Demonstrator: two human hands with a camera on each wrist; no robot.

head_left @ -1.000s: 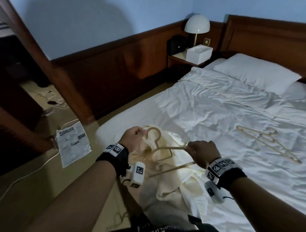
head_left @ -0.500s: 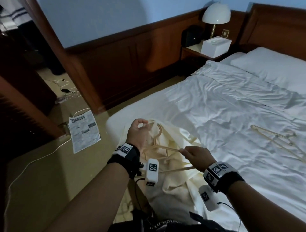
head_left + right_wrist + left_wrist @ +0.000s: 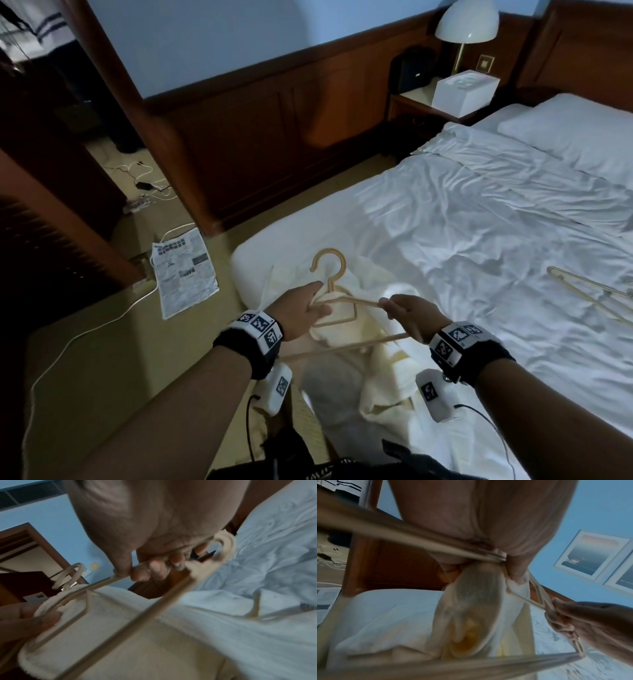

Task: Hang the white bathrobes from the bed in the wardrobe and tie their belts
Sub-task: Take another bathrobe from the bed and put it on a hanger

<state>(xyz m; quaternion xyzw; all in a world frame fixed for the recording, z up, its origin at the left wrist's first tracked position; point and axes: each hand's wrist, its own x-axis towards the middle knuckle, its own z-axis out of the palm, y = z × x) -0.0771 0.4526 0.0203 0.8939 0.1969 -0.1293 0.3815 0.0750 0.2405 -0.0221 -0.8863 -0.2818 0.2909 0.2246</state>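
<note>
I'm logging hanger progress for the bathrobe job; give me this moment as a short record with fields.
left hand: grips hanger and robe cloth near the neck
right hand: grips hanger's right arm
hanger: over the bathrobe, hook up
bathrobe: crumpled at the bed corner, not yet hung
spare hanger: flat on the sheet

Blue walls [image 3: 239,41] — wood panelling [image 3: 291,130]

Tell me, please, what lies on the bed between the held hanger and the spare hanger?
Only rumpled white bed sheet between the held hanger and spare hanger, per the head view.
</note>
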